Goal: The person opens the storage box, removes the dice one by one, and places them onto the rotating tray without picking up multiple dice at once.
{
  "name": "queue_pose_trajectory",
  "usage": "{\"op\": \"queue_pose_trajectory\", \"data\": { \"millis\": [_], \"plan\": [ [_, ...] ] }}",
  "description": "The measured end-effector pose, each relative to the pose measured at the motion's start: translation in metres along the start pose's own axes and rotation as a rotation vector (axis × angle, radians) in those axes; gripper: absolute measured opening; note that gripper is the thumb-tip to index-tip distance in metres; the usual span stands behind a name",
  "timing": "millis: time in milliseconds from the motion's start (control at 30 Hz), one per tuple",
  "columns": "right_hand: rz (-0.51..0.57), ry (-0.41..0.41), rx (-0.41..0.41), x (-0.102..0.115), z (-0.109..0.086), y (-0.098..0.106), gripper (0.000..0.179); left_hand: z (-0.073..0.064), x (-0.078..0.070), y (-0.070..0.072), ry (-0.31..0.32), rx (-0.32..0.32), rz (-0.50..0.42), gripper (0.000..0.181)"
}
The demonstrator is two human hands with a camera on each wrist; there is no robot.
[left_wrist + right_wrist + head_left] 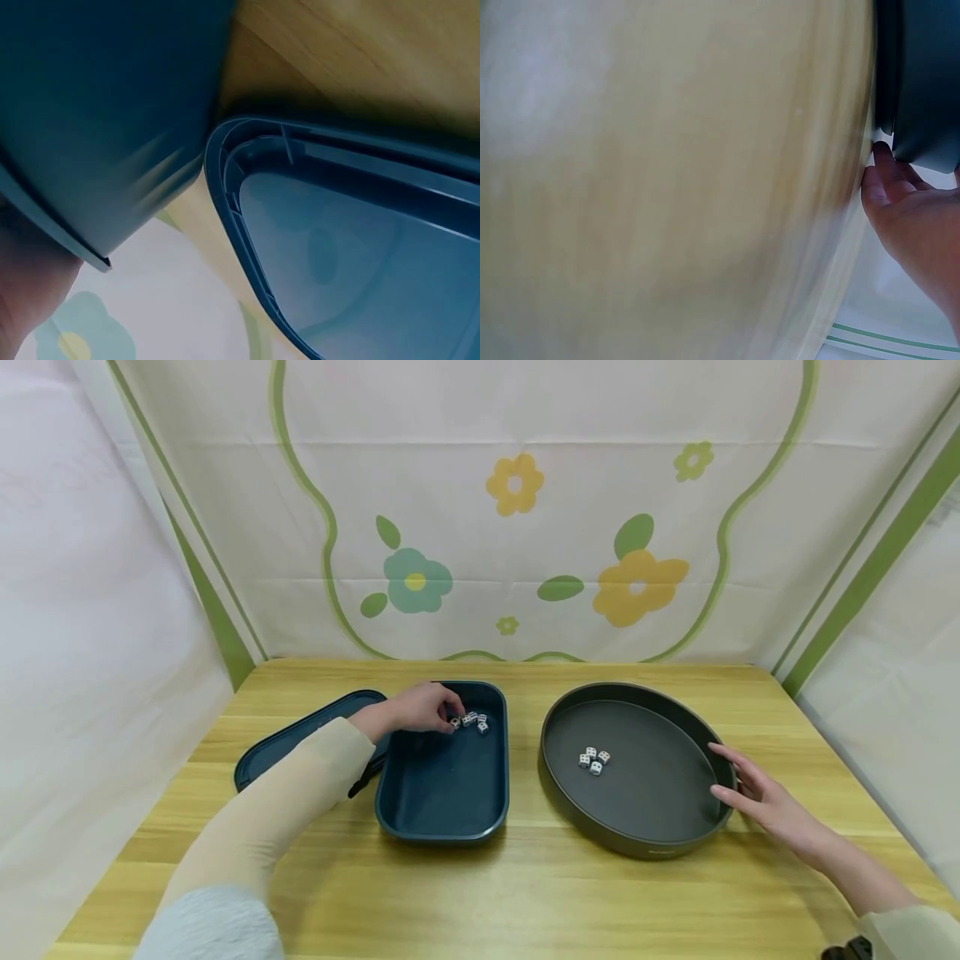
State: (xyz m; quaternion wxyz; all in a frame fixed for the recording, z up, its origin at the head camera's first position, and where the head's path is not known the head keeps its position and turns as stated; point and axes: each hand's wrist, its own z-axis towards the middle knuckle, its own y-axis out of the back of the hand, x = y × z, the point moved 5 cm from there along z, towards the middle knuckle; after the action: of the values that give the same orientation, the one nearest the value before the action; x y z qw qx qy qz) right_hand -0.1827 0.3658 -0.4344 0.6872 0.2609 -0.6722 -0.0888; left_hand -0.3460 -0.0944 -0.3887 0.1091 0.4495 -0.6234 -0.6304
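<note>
A: What do the fingers of the left hand (420,706) show?
B: They are bent, thumb and forefinger nearly together, pinching a white die (454,723) low inside the far part of the blue container (442,793). In the left wrist view the container's wall hides the fingertips.
A: Where are the other dice?
B: Several loose dice (482,727) lie just right of that hand on the container's floor; four grouped dice (596,768) lie left of centre in the round dark pan (645,810).
A: And the right hand (772,810)?
B: Its fingers are extended, thumb well apart from forefinger, the tips touching the pan's right rim.
A: What lies left of the container?
B: A blue lid (262,764), on the wooden table (525,902).
</note>
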Motion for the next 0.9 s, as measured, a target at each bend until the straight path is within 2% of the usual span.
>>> {"op": "queue_pose_trajectory", "data": {
  "millis": [300, 500, 733, 900],
  "plan": [
    [0.01, -0.004, 0.004, 0.0, 0.0, -0.001, 0.066, 0.002, 0.001, -0.007, 0.013, 0.035, -0.04, 0.024],
    [0.01, -0.001, 0.005, 0.001, 0.0, -0.001, 0.066, 0.005, 0.002, -0.016, 0.001, 0.063, -0.023, 0.022],
    [0.014, -0.01, 0.008, -0.001, 0.0, -0.002, 0.066, 0.008, 0.002, -0.022, -0.012, 0.053, -0.02, 0.018],
    [0.016, -0.008, 0.007, -0.001, 0.0, -0.002, 0.066, 0.007, 0.002, -0.022, -0.012, 0.057, -0.031, 0.017]
  ]
}}
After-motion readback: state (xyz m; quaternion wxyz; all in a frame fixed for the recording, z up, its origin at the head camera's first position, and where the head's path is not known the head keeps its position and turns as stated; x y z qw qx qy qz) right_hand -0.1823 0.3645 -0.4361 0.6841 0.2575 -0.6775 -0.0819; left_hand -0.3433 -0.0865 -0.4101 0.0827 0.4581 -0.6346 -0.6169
